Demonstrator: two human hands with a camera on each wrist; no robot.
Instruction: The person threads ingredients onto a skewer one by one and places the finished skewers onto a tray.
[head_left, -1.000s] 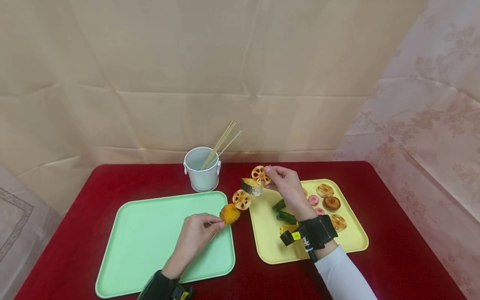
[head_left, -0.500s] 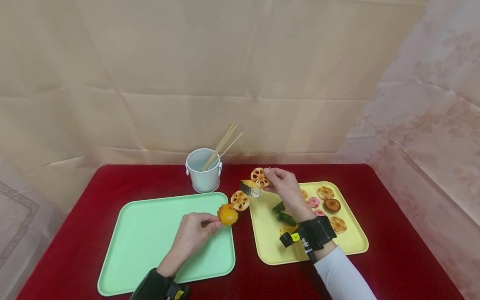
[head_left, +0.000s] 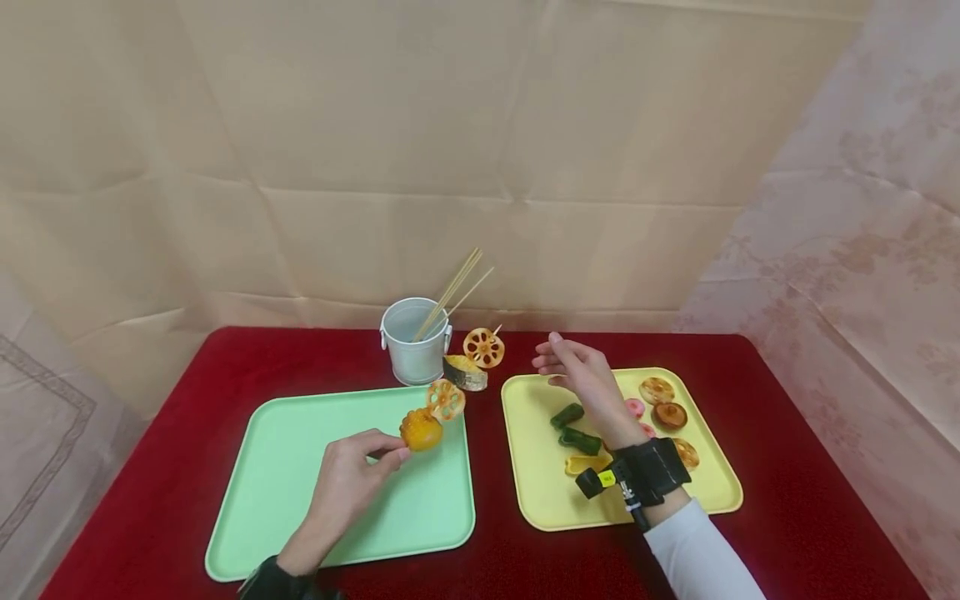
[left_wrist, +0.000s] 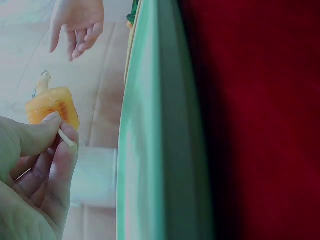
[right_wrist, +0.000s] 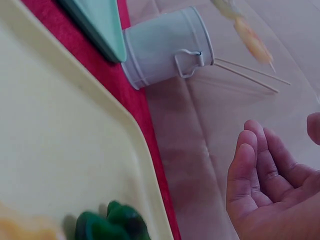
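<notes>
My left hand (head_left: 347, 479) pinches the lower end of a bamboo skewer (left_wrist: 66, 138) between thumb and forefinger, above the green tray (head_left: 300, 467). Threaded up the stick are a yellow corn piece (head_left: 422, 430), a lotus root slice (head_left: 446, 400), a dark-skinned pumpkin wedge (head_left: 467, 374) and a second lotus root slice (head_left: 480, 347) near the tip. The skewer slants up and to the right, overlapping the bucket's side in the head view. My right hand (head_left: 588, 383) is apart from it, over the back of the yellow tray (head_left: 532, 483), fingers loosely extended and holding nothing.
A white metal bucket (head_left: 412, 354) with several bare skewers (head_left: 457, 290) stands behind the green tray. On the yellow tray lie green pepper pieces (head_left: 580, 441), a yellow piece (head_left: 587, 464), a browned mushroom (head_left: 669, 415), pink rounds (head_left: 634, 407) and browned slices (head_left: 657, 390).
My right hand has let go of the upper lotus root slice and drawn off to the right. My left hand has carried the loaded skewer leftward, over the green tray.
</notes>
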